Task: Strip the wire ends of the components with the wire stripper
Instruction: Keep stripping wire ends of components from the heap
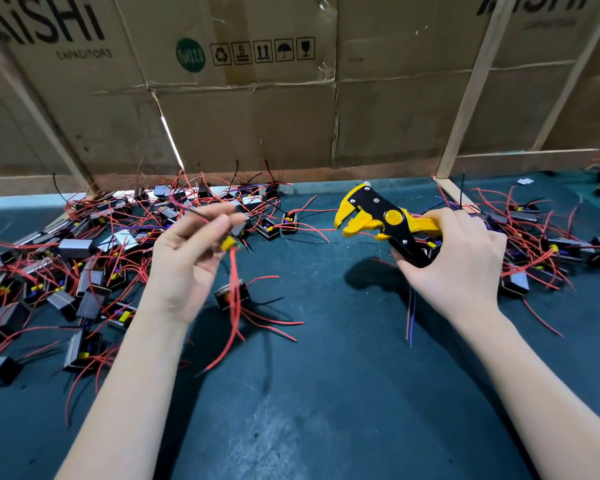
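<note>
My right hand point(454, 261) grips the handles of a yellow and black wire stripper point(378, 220), its jaws pointing left and standing apart with nothing between them. My left hand point(187, 261) is raised over the mat, blurred, with its fingertips pinching a thin wire near a small yellow part point(228, 242). Red wires point(234, 306) hang down from that hand. Just below it a black component point(231, 294) with red and black leads lies on the mat.
A heap of black components with red wires point(84, 258) covers the left of the dark green mat point(326, 375). A second heap point(541, 244) lies to the right behind my right hand. Cardboard walls point(257, 116) close off the back.
</note>
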